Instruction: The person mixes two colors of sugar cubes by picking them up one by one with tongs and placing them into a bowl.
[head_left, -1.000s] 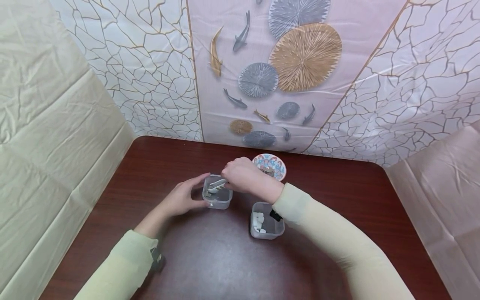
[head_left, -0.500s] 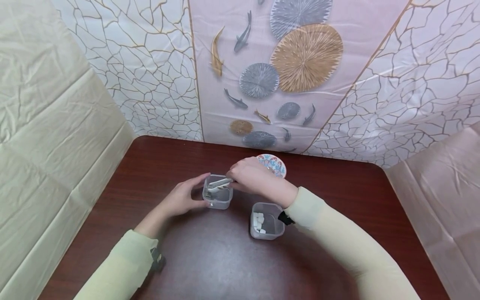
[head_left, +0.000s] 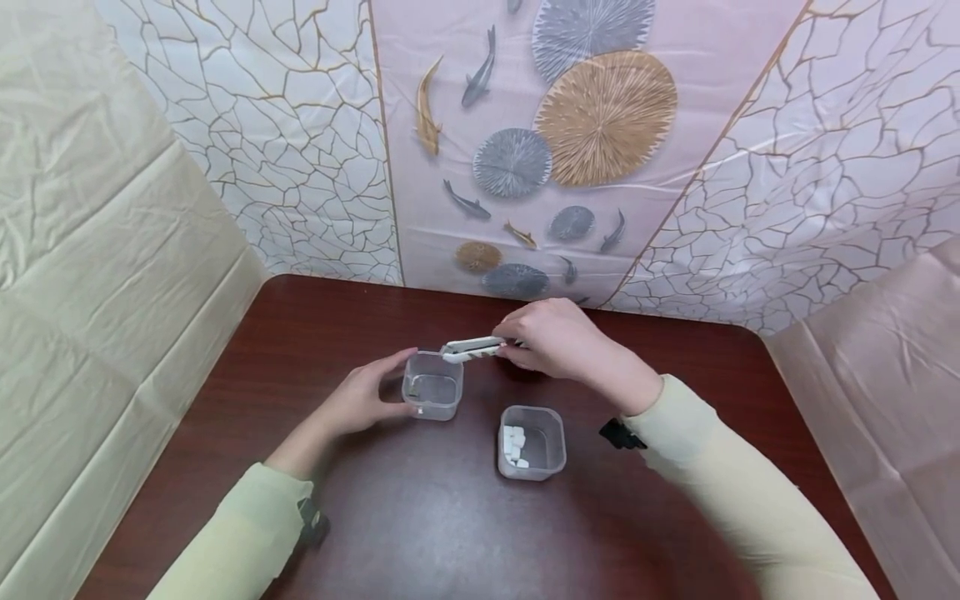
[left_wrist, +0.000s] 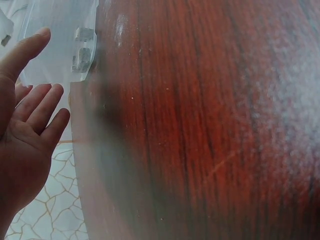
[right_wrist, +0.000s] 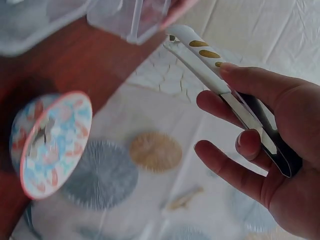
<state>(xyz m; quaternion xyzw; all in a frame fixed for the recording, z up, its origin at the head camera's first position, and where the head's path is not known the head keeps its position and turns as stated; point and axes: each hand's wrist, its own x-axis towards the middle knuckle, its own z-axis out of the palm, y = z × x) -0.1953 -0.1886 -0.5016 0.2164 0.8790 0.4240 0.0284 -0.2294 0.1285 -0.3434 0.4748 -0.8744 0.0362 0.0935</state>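
My left hand (head_left: 362, 397) holds a clear plastic container (head_left: 435, 411) between thumb and fingers. Small greyish pieces (left_wrist: 84, 56) show low in that container in the left wrist view. In my right hand (head_left: 561, 340) is a pair of white tongs (head_left: 472, 348) with gold spots, gripped by thumb and fingers. The tongs' tips hover at the container's far right rim. Between the tips is a small dark spot; I cannot tell if it is a piece. A patterned bowl (right_wrist: 77, 112) with greyish pieces (right_wrist: 42, 135) appears in the right wrist view; my right hand hides it from the head view.
A second clear container (head_left: 553, 442) stands nearer, to the right, with several white cubes (head_left: 514, 444) along its left side. The dark red wooden table (head_left: 420, 517) is bounded at the back by a patterned cloth (head_left: 517, 242) and at both sides by pale cloth.
My right hand and the tongs have risen out of the left container and moved right, in front of the bowl. My left hand stays at the container.
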